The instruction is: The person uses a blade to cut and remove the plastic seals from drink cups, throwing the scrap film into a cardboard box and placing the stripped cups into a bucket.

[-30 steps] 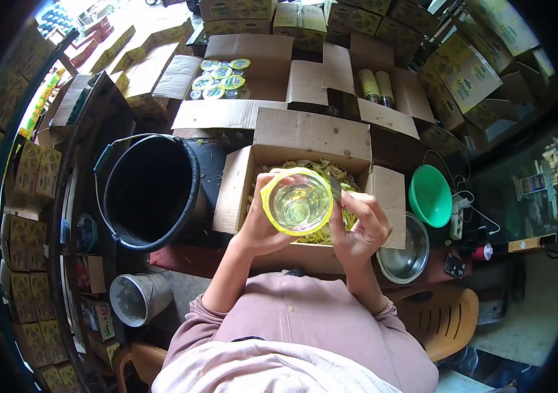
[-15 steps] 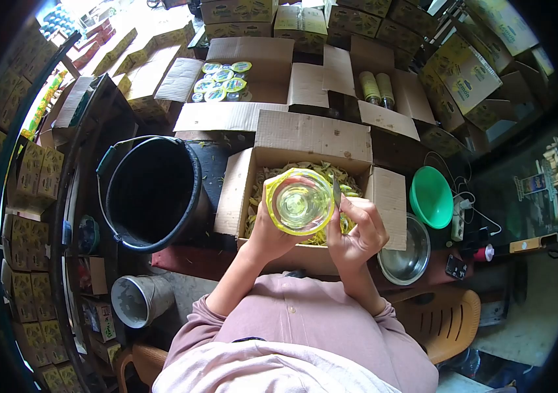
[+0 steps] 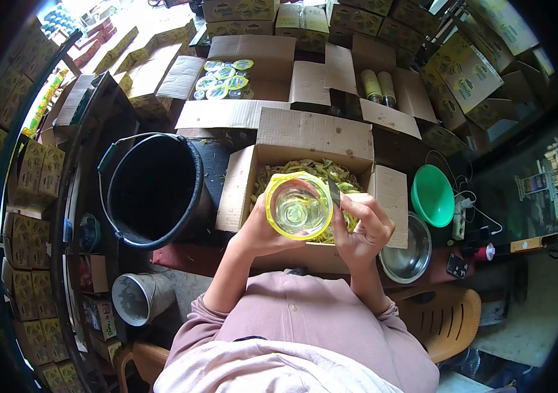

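Note:
A clear round cup (image 3: 297,208) with a yellow rim is gripped from its left side by my left hand (image 3: 259,226). My right hand (image 3: 365,226) pinches a small dark blade (image 3: 334,191) between thumb and fingers, close to the right edge of the rim. Below both hands stands an open cardboard box (image 3: 315,134) holding thin yellow-green strips (image 3: 341,173). The cup hides part of the strips.
To the left stands a large black bucket (image 3: 154,190), with a grey bucket (image 3: 136,300) lower down. A green bowl (image 3: 432,195) and a metal bowl (image 3: 410,252) are at the right. Behind, an open box (image 3: 253,49) holds several lidded cups (image 3: 225,80).
The cup has tilted slightly in my left hand, and my right hand has shifted a little along its right edge with the blade. Both hands keep their hold.

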`<state>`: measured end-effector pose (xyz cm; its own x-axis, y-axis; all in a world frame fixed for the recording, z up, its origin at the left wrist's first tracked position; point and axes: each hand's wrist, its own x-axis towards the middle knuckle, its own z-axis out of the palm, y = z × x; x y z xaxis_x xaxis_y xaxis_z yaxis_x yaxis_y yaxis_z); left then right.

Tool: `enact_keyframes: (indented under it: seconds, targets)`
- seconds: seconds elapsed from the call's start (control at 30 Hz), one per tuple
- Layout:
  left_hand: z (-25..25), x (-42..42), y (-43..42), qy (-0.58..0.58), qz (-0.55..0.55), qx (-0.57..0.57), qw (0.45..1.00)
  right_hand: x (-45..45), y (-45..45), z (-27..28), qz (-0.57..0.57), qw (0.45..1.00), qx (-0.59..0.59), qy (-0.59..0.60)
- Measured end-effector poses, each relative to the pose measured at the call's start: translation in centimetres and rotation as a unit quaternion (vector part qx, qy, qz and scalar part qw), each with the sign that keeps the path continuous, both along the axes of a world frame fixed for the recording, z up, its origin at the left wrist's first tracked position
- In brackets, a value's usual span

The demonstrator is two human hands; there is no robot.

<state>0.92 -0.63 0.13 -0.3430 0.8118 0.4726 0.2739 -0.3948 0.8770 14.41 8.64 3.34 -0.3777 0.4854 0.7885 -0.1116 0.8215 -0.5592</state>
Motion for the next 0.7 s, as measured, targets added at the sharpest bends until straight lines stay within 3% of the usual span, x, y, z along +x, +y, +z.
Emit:
enact_keyframes:
  seconds: [0.7]
  targets:
    - [0.3,0.6,0.2,0.019,0.046,-0.023,0.999,0.0,-1.1,-0.1,-0.056,0.998,0.037,0.008]
